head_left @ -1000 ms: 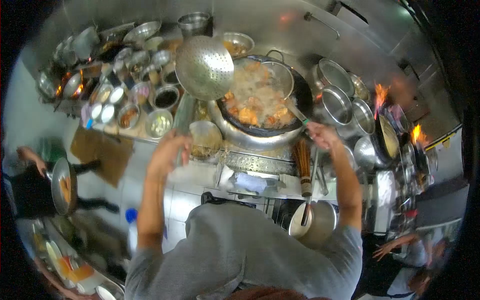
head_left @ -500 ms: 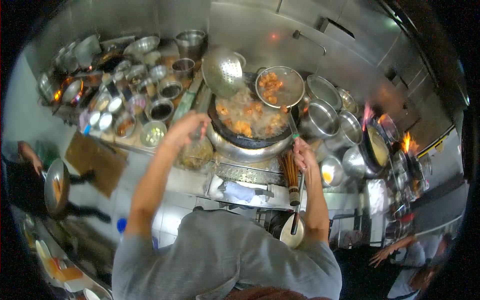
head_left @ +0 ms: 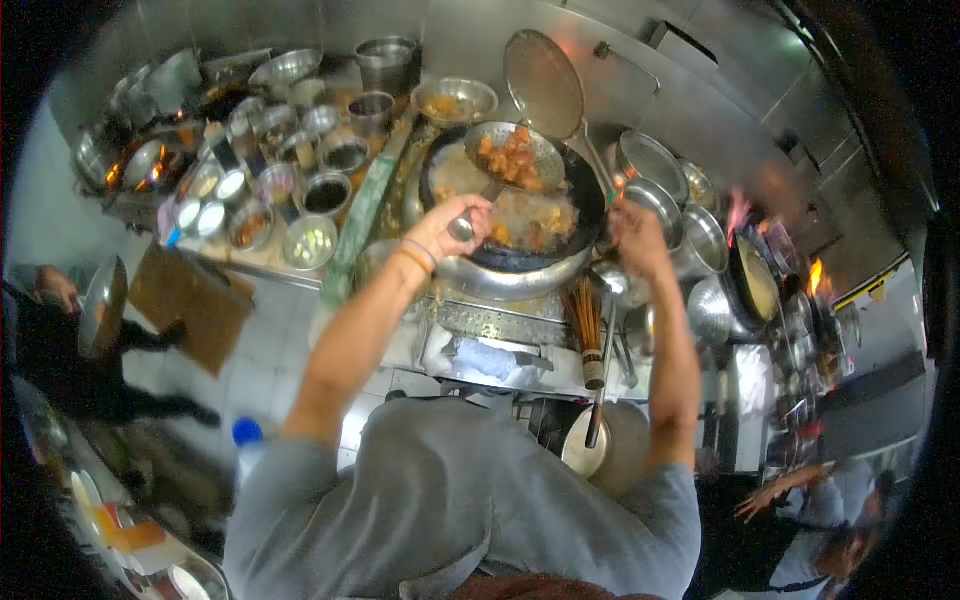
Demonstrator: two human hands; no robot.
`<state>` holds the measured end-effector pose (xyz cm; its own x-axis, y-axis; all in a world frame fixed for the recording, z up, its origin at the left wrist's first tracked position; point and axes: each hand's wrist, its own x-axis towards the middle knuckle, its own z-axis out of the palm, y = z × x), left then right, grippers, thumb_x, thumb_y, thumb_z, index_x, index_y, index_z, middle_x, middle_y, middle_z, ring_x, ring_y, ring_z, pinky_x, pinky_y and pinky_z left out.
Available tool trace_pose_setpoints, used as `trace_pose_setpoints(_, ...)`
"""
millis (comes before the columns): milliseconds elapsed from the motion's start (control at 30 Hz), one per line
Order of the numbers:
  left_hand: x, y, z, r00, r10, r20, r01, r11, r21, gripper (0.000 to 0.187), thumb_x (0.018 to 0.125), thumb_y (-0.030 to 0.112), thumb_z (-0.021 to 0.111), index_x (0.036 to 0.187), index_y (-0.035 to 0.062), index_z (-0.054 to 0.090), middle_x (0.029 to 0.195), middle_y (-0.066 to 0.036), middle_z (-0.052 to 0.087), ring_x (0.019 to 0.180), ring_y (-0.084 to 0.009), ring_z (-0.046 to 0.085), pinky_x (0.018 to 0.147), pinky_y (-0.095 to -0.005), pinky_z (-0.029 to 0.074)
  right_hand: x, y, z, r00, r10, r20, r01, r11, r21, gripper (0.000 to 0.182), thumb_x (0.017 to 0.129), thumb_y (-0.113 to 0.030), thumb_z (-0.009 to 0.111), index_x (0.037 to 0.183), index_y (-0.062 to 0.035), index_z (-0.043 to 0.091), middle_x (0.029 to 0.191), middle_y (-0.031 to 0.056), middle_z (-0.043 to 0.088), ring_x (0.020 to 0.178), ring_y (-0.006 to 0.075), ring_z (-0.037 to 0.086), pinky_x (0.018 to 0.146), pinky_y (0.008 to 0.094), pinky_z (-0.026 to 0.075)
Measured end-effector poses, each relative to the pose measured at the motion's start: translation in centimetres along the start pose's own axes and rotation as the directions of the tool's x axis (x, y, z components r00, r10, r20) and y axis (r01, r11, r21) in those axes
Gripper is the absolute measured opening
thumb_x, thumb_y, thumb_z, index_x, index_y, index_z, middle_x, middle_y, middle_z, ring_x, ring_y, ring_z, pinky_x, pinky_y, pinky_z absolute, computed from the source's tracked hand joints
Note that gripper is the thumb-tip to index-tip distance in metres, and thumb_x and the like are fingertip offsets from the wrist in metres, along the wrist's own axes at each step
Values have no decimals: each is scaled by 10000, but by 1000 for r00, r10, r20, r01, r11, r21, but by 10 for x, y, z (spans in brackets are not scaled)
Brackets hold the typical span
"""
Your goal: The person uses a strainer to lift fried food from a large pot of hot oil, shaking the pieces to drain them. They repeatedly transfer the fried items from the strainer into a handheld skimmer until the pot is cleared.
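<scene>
Standing at about nine o'clock, a co-worker in dark clothes [head_left: 60,350] holds a round pan [head_left: 98,305] near the edge of the view. Up at ten to eleven o'clock, a cluster of small steel bowls [head_left: 290,180] with sauces and seasonings covers the counter, with a low flame showing at a burner [head_left: 112,176] behind them. Toward the middle, the person's left hand [head_left: 452,225] is closed round the handle of a perforated ladle [head_left: 514,155], fingers wrapped tight and a band at the wrist; the ladle's bowl is lifted just above the wok [head_left: 520,215] at twelve o'clock and carries several pieces of golden fried food [head_left: 508,152]. More fried pieces sit in the bubbling oil of the wok below it. Just beside the wok's right rim, at about one o'clock, the right hand [head_left: 638,235] is clenched on the long handle of a wire strainer [head_left: 544,82], whose round mesh is raised well above the wok and tilted against the steel back wall. Below the wok, a bamboo brush [head_left: 588,325] hangs down at the stove's front. Further right, at two o'clock, steel pots [head_left: 680,215] stand stacked, and flames rise from another wok [head_left: 755,275]. Low at four o'clock another person's hand [head_left: 765,498] reaches out.
</scene>
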<state>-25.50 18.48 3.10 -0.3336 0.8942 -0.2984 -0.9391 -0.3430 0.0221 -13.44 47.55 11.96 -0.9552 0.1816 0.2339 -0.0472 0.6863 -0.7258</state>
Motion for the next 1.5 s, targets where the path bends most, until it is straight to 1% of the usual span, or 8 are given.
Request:
trace_pose_setpoints(100, -28, -19, 5, 989, 149, 22, -151, 983, 109, 158, 866, 63, 515, 735, 61, 428, 617, 18, 454, 475, -48, 476, 364, -182, 411, 0, 9, -20, 999, 41, -19, -41, 999, 21, 270, 881, -93, 580, 1139, -19, 612, 622, 54, 584, 577, 98, 533, 551, 270, 437)
trace_pose_setpoints(367, -61, 0, 5, 970, 231, 71, -241, 944, 227, 154, 872, 89, 513, 752, 72, 417, 633, 33, 424, 453, -59, 429, 371, -179, 384, -18, 77, -46, 992, 123, 3, -118, 957, -264, 264, 889, -86, 520, 1131, -32, 611, 589, 2, 535, 384, 104, 429, 341, 286, 322)
trace_pose_setpoints(467, -96, 1, 12, 957, 288, 44, -284, 889, 360, 152, 870, 97, 520, 750, 79, 428, 621, 45, 421, 455, -49, 425, 370, -174, 374, -33, 80, -39, 959, 265, 98, -274, 958, 86, 220, 891, -88, 521, 1085, -42, 615, 576, -8, 507, 410, 73, 419, 341, 258, 301)
trace_pose_setpoints(733, -169, 1, -23, 924, 383, -17, -351, 863, 363, 100, 877, 101, 507, 927, 15, 516, 657, 18, 438, 464, -48, 425, 347, -208, 383, -40, 73, -28, 985, 172, -26, -171, 985, 29, 236, 908, -109, 519, 1117, -29, 595, 578, -28, 484, 389, 63, 397, 305, 243, 281)
trace_pose_setpoints(900, -185, -14, -40, 920, 392, 12, -374, 870, 322, 146, 884, 83, 482, 987, -16, 509, 688, -4, 452, 462, -69, 428, 348, -233, 407, -9, 106, -15, 816, 355, 455, -532, 769, 354, 177, 955, -216, 499, 808, -127, 541, 519, -53, 409, 344, 43, 333, 267, 211, 196)
trace_pose_setpoints(967, -191, -27, -33, 895, 441, -68, -402, 863, 306, 49, 860, 71, 502, 836, 67, 460, 594, 38, 436, 424, -54, 409, 306, -203, 359, -6, 127, 3, 803, 323, 501, -554, 715, 426, 152, 959, -243, 506, 843, -149, 532, 546, -52, 439, 337, 33, 317, 256, 202, 190)
trace_pose_setpoints(1167, -210, -51, -41, 874, 473, -110, -419, 850, 318, 120, 834, 68, 530, 947, 38, 502, 633, 30, 457, 419, -49, 406, 306, -201, 344, -34, 124, 34, 807, 279, 520, -590, 340, 733, 90, 954, -234, 520, 925, -150, 536, 606, -41, 463, 318, 31, 285, 241, 201, 192)
trace_pose_setpoints(1500, -227, -85, -55, 803, 560, -203, -461, 800, 384, 250, 792, 76, 555, 1036, 39, 517, 640, 14, 480, 394, -49, 397, 296, -191, 317, -80, 88, 19, 880, 236, 412, -475, 428, 769, 162, 940, -200, 540, 1075, -112, 543, 589, -15, 462, 302, 52, 301, 231, 213, 197)
